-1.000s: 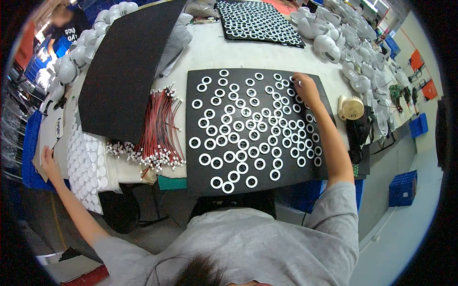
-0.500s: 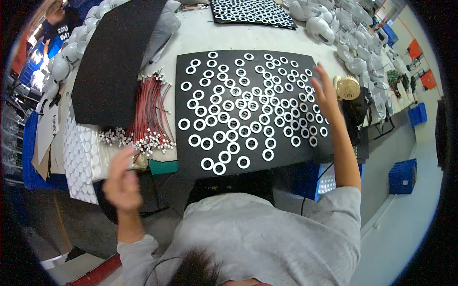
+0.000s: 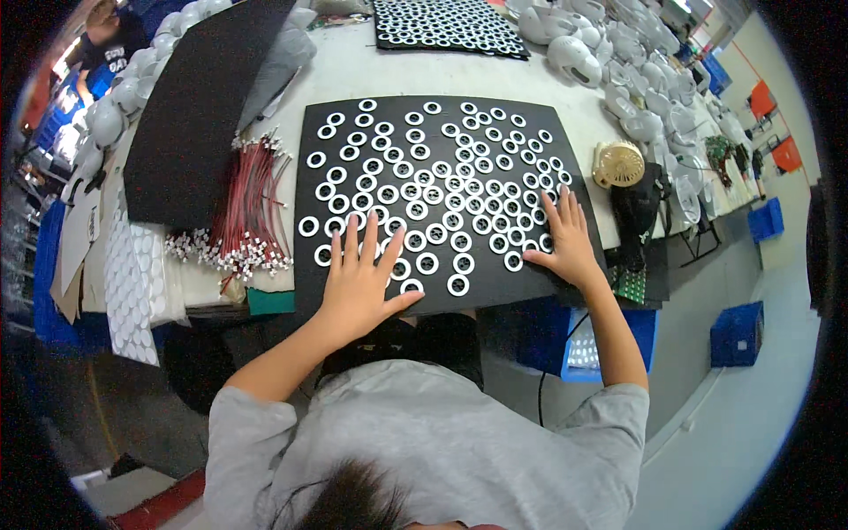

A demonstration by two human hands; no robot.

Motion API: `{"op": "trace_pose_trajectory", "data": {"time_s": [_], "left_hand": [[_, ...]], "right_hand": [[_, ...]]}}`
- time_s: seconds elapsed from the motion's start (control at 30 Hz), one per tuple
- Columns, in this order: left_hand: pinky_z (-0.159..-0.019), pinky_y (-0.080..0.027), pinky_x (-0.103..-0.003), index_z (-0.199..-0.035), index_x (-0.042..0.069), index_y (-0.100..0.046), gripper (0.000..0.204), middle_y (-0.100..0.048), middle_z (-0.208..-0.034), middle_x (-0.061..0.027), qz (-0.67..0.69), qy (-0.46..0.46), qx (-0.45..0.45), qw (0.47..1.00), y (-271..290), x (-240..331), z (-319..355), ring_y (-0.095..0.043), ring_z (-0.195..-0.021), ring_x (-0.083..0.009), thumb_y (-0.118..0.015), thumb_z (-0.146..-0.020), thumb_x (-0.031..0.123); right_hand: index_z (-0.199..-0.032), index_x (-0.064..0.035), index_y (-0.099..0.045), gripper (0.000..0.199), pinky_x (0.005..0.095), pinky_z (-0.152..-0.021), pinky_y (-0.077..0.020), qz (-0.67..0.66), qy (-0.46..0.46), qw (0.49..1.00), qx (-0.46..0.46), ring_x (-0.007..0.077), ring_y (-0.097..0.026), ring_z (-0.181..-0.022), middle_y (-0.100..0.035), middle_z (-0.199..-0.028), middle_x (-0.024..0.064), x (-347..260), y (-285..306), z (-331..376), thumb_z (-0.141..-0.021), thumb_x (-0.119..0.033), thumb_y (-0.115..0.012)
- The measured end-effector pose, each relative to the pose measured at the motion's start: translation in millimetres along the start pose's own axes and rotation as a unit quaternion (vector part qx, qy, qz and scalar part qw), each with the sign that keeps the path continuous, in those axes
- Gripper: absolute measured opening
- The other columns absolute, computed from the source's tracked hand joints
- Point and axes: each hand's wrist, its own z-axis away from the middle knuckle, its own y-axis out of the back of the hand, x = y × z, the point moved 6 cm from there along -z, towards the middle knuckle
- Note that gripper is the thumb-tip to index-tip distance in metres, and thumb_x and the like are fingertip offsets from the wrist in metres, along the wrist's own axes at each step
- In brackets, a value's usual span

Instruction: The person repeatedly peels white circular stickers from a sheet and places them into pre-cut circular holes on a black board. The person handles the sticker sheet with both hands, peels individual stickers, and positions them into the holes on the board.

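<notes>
A black foam sheet (image 3: 521, 287) lies on the table in front of me, with many white rings with dark centres (image 3: 458, 284) scattered over it. Flat on its near left part rests my left hand (image 3: 353, 287), fingers spread over several rings. My right hand (image 3: 568, 238) lies at the sheet's right side, fingers stretched out across rings there. Neither hand grasps anything. Some rings are hidden under the palms and fingers.
Left of the sheet lie a bundle of red and black wires with white connectors (image 3: 251, 199), a dark panel (image 3: 194, 115) and a sheet of white discs (image 3: 132, 291). A gold fan (image 3: 618, 164) stands at right. White shells (image 3: 574, 60) crowd behind; a second ring-covered sheet (image 3: 450, 26) lies far.
My left hand has moved from beside the wires onto the sheet. My right hand has come down and nearer from the sheet's far right edge. The view has shifted slightly.
</notes>
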Motion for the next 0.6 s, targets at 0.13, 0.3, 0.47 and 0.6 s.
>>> {"op": "trace_pose_trajectory", "data": {"time_s": [0.13,0.3,0.47,0.6], "left_hand": [[-0.094,-0.009,-0.050,-0.124,0.008,-0.024,0.077,-0.014,-0.127,-0.0256,-0.003,-0.005,0.013,1.000,-2.8,-3.2,-8.4,-0.009,-0.118,-0.0412,-0.050,-0.067,0.054],[-0.094,-0.011,-0.050,-0.121,0.003,-0.026,0.076,-0.015,-0.127,-0.0247,0.010,-0.026,0.076,0.997,-0.7,-11.7,-24.2,-0.011,-0.118,-0.0403,-0.050,-0.068,0.052],[-0.094,-0.007,-0.050,-0.122,0.002,-0.023,0.084,-0.011,-0.128,-0.0249,-0.011,-0.049,0.039,0.998,16.9,-0.8,-9.4,-0.007,-0.119,-0.0405,-0.049,-0.065,0.057],[-0.095,-0.007,-0.049,-0.124,0.002,-0.021,0.086,-0.008,-0.128,-0.0260,-0.019,-0.091,-0.004,0.996,1.2,9.9,-13.5,-0.007,-0.118,-0.0413,-0.049,-0.064,0.059]], "right_hand": [[-0.125,-0.0129,-0.022,0.090,0.0430,-0.096,-0.0141,-0.028,0.048,0.998,0.012,0.0391,-0.015,-0.117,-0.009,-0.130,0.0212,-21.7,-0.6,-18.5,-0.055,-0.059,-0.056],[-0.124,-0.0122,-0.025,0.085,0.0438,-0.095,-0.0146,-0.070,0.074,0.994,0.049,0.0397,-0.014,-0.117,-0.010,-0.130,0.0217,-39.8,0.0,-29.1,-0.058,-0.056,-0.056],[-0.123,-0.0120,-0.027,0.092,0.0469,-0.095,-0.0093,-0.035,0.129,0.991,0.018,0.0392,-0.010,-0.119,-0.011,-0.129,0.0235,-70.3,12.3,-2.2,-0.054,-0.068,-0.049],[-0.123,-0.0127,-0.028,0.091,0.0507,-0.093,-0.0115,-0.051,0.168,0.984,0.019,0.0411,-0.016,-0.116,-0.014,-0.128,0.0235,-102.8,7.1,2.6,-0.053,-0.066,-0.052]]}}
